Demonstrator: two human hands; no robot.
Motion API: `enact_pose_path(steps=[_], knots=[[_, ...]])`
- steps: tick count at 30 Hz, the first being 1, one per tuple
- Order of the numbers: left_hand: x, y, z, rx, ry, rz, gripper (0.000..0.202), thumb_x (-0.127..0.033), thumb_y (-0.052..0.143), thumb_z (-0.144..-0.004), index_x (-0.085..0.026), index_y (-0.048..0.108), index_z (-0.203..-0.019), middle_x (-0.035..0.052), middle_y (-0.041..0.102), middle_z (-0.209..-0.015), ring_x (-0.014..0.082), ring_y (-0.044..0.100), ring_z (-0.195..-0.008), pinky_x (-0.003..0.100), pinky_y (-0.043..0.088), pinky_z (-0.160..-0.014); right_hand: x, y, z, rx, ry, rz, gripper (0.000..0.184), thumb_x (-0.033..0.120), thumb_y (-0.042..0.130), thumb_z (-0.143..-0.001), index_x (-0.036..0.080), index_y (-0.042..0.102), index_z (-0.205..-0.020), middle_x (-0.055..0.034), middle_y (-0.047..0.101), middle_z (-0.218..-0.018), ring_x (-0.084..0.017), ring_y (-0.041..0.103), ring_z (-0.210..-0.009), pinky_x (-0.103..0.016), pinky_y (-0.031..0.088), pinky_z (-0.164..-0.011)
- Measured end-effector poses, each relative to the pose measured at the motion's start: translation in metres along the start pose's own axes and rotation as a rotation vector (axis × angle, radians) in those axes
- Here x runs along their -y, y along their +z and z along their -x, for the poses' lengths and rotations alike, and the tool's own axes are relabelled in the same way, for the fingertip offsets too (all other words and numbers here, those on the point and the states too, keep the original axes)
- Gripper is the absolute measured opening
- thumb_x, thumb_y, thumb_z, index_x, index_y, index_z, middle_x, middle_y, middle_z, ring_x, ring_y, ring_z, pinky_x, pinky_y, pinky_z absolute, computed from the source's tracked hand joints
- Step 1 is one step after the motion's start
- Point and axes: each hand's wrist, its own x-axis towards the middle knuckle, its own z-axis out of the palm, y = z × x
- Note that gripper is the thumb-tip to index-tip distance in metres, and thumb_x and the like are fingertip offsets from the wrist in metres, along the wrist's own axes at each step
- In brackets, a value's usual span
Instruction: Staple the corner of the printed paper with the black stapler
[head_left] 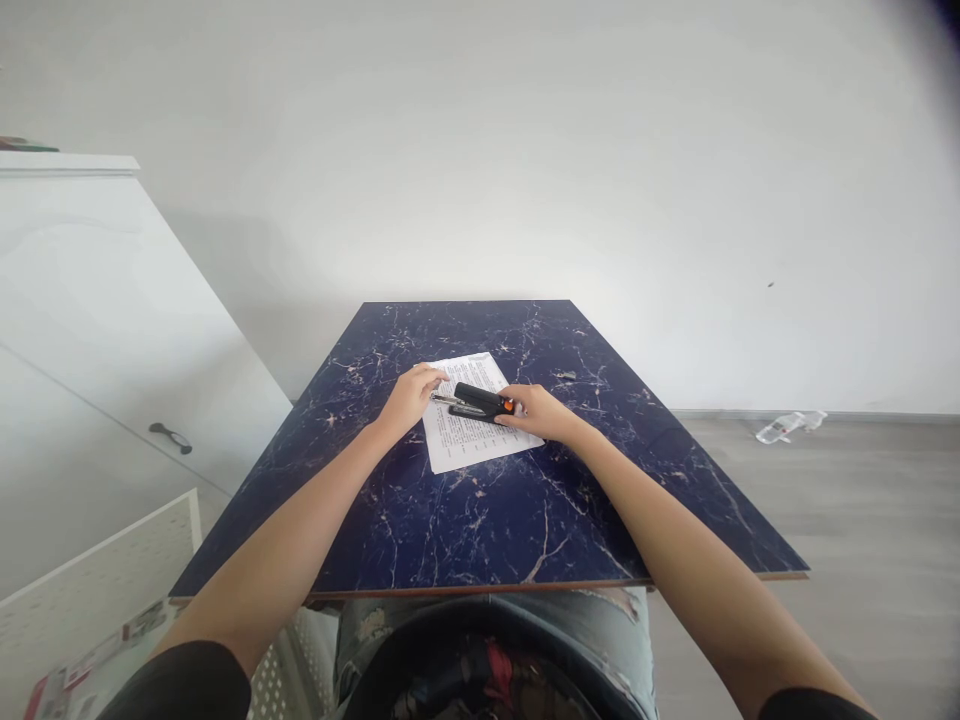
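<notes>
Black stapler (474,396), opened over the printed sheets (459,452), sits clamped in your right hand (538,410); whether your left hand (412,394) pinches anything by its metal rail (443,399), I cannot tell. You seem to be tending that rail, which next calls for a steady hold.

Your right hand (541,412) covers part of the stapler (477,399). Print on your paper (452,455) — too small to read. Your sleeves (187,682) are cut off below; the cabinet (82,290), at left. Small object (568,376) on the table (480,545) — unidentifiable.
</notes>
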Motion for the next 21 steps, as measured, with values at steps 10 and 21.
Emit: enact_pose_path(steps=[10,21], knots=[[0.008,0.003,0.000,0.029,-0.191,0.136,0.016,-0.017,0.076,-0.083,-0.020,0.078,-0.098,0.0055,0.076,-0.094,0.0208,0.073,-0.082,0.038,0.060,-0.086,0.004,-0.002,0.000,0.002,0.002,0.009,0.024,0.038,0.071,-0.091,0.021,0.072,-0.107,-0.0052,0.074,-0.096,-0.022,0.066,-0.085,-0.031,0.044,-0.075],[0.004,-0.001,-0.001,0.081,-0.167,0.003,0.005,-0.027,0.078,-0.087,-0.024,0.078,-0.092,0.0052,0.076,-0.097,0.0268,0.066,-0.098,0.043,0.050,-0.091,0.002,-0.001,0.000,0.003,0.000,0.011,0.026,0.039,0.071,-0.092,0.021,0.072,-0.110,-0.0057,0.075,-0.098,-0.022,0.067,-0.086,-0.031,0.044,-0.074]])
